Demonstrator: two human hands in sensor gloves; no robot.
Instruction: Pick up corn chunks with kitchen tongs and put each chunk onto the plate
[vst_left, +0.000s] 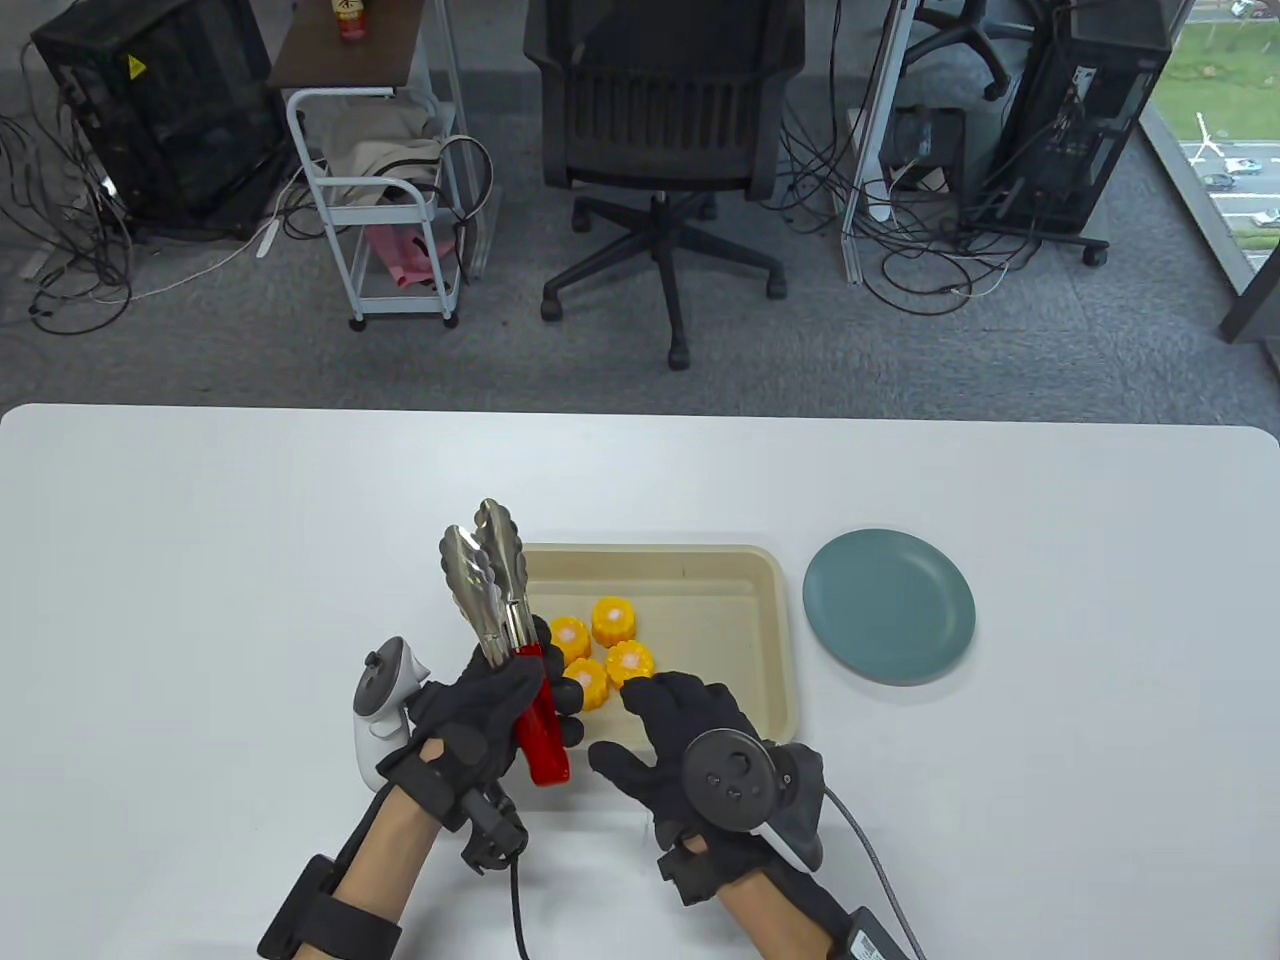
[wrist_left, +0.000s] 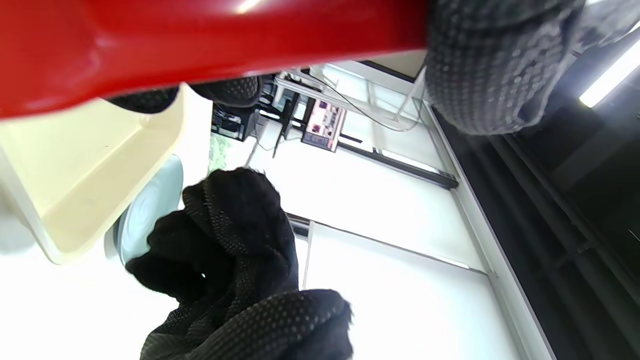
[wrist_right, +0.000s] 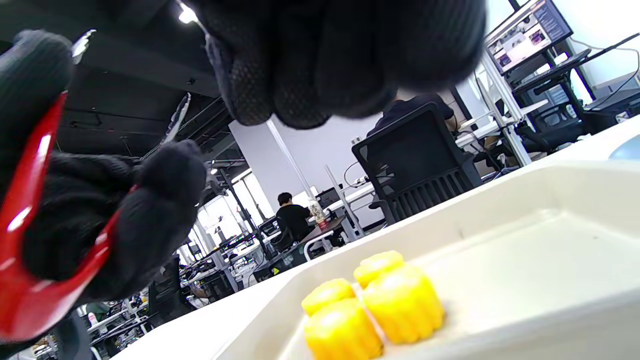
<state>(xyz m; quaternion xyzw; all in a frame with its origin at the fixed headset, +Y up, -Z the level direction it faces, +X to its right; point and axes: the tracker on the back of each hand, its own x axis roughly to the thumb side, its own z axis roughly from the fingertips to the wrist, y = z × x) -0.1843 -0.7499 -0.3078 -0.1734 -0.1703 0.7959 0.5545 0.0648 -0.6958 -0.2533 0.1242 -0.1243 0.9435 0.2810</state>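
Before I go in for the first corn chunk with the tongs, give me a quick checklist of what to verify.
1. Tongs held: ok, left hand grips the red handles.
2. Tong jaws apart enough for a chunk: not ok, the tips lie close together, pointing up and away.
3. Corn chunks reachable: ok, four clustered in the tray.
4. Right hand out of the way: not ok, its fingertips sit at the chunks.
5. Plate ready: ok, nothing on it, right of the tray.
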